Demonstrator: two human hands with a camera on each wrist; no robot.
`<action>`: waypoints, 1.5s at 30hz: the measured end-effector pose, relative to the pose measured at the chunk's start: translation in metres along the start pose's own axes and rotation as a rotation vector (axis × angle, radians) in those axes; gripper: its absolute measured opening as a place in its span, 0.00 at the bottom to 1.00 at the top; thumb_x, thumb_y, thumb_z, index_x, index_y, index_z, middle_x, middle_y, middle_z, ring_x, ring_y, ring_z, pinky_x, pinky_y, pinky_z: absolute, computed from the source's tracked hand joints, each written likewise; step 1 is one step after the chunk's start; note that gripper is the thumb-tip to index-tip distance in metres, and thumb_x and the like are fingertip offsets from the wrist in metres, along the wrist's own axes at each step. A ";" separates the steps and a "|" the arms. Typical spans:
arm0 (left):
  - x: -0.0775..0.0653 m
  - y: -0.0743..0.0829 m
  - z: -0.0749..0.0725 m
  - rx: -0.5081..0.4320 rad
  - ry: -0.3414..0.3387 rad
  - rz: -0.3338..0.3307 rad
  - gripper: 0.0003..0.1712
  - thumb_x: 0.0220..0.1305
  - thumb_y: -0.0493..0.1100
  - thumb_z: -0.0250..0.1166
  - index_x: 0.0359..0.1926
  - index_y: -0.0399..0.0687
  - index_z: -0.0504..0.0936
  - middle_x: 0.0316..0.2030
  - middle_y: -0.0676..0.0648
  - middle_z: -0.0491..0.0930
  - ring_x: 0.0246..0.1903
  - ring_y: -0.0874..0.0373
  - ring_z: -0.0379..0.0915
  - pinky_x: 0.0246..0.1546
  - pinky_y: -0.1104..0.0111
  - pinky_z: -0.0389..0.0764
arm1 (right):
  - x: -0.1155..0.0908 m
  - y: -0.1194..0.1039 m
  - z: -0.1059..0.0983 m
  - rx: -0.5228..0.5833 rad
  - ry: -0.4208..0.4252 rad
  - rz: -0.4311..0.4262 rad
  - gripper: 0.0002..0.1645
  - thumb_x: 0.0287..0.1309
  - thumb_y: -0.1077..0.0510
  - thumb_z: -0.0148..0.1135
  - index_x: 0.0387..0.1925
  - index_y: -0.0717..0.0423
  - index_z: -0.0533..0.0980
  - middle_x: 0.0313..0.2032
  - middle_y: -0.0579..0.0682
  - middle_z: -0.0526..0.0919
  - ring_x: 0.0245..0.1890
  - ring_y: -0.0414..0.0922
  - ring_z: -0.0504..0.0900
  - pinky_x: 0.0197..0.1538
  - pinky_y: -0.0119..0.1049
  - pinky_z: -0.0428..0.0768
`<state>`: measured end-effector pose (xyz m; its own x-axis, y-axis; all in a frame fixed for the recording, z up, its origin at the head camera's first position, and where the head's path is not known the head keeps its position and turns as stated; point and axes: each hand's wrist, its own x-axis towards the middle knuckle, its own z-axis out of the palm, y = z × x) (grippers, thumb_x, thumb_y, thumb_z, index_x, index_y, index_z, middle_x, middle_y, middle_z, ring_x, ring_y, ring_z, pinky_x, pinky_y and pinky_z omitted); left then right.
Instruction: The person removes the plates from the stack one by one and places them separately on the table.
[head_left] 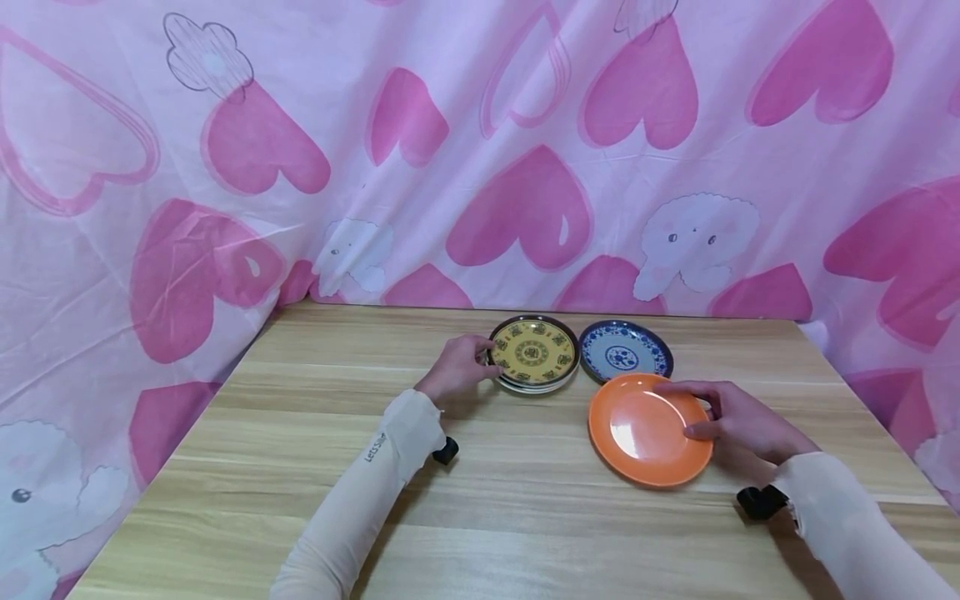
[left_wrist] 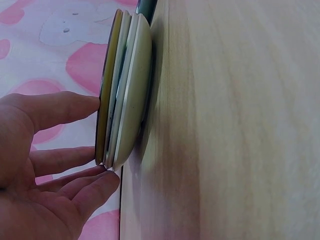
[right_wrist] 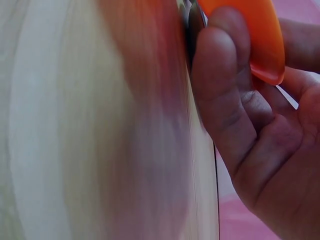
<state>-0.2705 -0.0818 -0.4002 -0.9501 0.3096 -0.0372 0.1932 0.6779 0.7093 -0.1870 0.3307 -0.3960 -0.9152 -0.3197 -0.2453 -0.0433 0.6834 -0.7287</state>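
In the head view my left hand [head_left: 459,367] is at the left rim of a stack topped by a yellow patterned plate [head_left: 532,352] with a dark edge. The left wrist view shows its thumb at the top plate's rim and its fingertips [left_wrist: 107,182] against the edges of the paler plates [left_wrist: 135,95] below. My right hand [head_left: 738,417] grips an orange plate [head_left: 648,442] by its right side, thumb on top and other fingers underneath. That plate overlaps the near edge of a blue-and-white floral plate [head_left: 626,346], which lies beside the yellow-topped stack.
The wood-grain table [head_left: 525,525] runs back to a pink heart-patterned cloth [head_left: 517,208] hanging behind and at the sides. A black wrist camera [head_left: 446,451] is strapped below the left sleeve, and another black camera [head_left: 762,502] below the right.
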 end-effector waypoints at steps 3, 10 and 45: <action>0.000 0.000 0.000 -0.001 -0.003 -0.005 0.31 0.61 0.44 0.72 0.64 0.39 0.77 0.57 0.40 0.80 0.51 0.50 0.75 0.59 0.56 0.79 | -0.001 0.003 -0.001 0.010 -0.011 -0.001 0.42 0.53 0.56 0.73 0.71 0.46 0.70 0.74 0.64 0.63 0.66 0.63 0.67 0.61 0.49 0.80; 0.000 0.000 0.000 -0.019 -0.003 -0.020 0.32 0.61 0.44 0.72 0.64 0.40 0.76 0.61 0.40 0.78 0.54 0.49 0.74 0.62 0.56 0.77 | -0.004 0.007 0.000 0.134 -0.062 0.055 0.43 0.54 0.60 0.71 0.72 0.46 0.68 0.76 0.64 0.57 0.70 0.66 0.62 0.56 0.39 0.85; 0.001 -0.001 -0.001 -0.003 -0.005 -0.006 0.31 0.61 0.44 0.72 0.64 0.39 0.77 0.63 0.39 0.77 0.60 0.47 0.74 0.66 0.55 0.76 | -0.007 0.008 0.004 0.020 -0.061 0.066 0.38 0.49 0.59 0.76 0.64 0.51 0.76 0.69 0.66 0.68 0.57 0.54 0.78 0.53 0.44 0.87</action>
<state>-0.2716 -0.0828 -0.4001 -0.9501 0.3088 -0.0450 0.1865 0.6776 0.7114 -0.1793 0.3363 -0.4025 -0.8897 -0.3139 -0.3314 0.0249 0.6915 -0.7220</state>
